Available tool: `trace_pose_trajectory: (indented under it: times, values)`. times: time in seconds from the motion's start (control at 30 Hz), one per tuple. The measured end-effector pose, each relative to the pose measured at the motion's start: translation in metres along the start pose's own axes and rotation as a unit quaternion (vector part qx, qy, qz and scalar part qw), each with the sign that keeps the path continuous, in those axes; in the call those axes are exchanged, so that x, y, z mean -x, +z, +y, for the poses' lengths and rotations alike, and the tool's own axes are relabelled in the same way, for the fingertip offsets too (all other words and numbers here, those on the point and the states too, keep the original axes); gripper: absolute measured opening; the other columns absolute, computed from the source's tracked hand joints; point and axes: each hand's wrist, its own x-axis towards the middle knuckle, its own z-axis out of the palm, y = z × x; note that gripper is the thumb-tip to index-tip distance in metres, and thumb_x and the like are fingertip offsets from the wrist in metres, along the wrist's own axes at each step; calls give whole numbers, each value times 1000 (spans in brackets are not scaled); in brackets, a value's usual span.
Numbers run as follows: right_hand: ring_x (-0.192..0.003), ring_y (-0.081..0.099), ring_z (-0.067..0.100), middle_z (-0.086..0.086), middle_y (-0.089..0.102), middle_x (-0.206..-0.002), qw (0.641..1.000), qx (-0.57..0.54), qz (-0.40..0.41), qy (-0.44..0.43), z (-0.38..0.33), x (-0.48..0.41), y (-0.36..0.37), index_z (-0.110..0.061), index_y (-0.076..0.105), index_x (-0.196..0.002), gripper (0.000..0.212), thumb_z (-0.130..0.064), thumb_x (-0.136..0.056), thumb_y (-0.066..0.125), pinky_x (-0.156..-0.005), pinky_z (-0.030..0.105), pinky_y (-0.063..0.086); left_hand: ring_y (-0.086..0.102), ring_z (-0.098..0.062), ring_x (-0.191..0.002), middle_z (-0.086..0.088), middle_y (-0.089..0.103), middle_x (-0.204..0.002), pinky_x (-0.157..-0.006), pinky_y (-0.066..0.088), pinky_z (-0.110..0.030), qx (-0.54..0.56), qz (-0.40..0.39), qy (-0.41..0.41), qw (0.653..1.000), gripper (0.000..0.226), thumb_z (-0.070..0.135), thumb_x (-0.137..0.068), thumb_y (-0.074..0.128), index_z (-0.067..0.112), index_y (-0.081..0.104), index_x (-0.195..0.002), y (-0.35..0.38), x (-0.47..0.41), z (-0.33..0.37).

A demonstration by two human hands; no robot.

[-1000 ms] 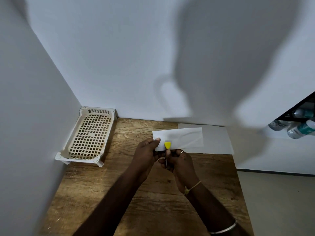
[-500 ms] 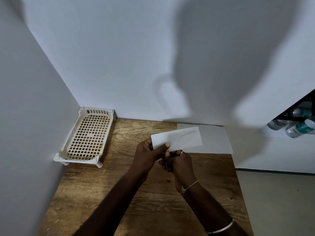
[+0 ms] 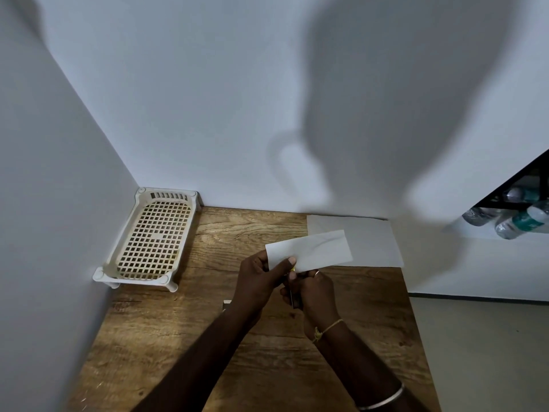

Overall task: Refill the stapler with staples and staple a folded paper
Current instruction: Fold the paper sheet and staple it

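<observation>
We pinch the folded paper (image 3: 309,251) at its near-left corner with our left hand (image 3: 261,281), thumb on top, probably to feed that corner into the stapler (image 3: 293,270). Our right hand (image 3: 312,292) is closed around the stapler, almost all hidden; only a yellow sliver shows between the hands, just under the paper edge. The paper is lifted off the wooden table (image 3: 297,352), slanting up-right over a flat sheet (image 3: 374,245). The cream basket (image 3: 148,239) sits well apart in the left corner.
</observation>
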Motion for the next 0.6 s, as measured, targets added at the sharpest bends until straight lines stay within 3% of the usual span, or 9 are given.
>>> trace_pose_trajectory:
  times: [0.2, 0.43, 0.6]
  values:
    - [-62, 73, 25, 13, 77, -79, 1000, -10, -17, -1, -1, 2, 0, -7, 73, -96, 7, -11, -91, 71, -57, 34, 56, 74, -30, -103, -13, 77, -109, -80, 62, -35, 26, -8, -55, 998, 33, 23, -88, 79, 11, 75, -118, -2, -1, 5]
    - [-72, 74, 25, 10, 78, -92, 996, -40, -78, -2, -6, 12, -3, -11, 72, -104, 13, -18, -93, 69, -61, 32, 59, 75, -32, -95, -21, 76, -107, -91, 59, -46, 38, 10, -86, 995, 27, 28, -92, 74, 8, 78, -110, -5, -4, 9]
    - [-78, 75, 26, 12, 77, -99, 994, -50, -102, -9, -9, 17, -3, -14, 71, -105, 12, -19, -95, 65, -66, 33, 60, 75, -32, -99, -16, 78, -103, -79, 63, -39, 32, 32, -75, 996, 16, 17, -90, 74, 13, 79, -105, -6, -7, 8]
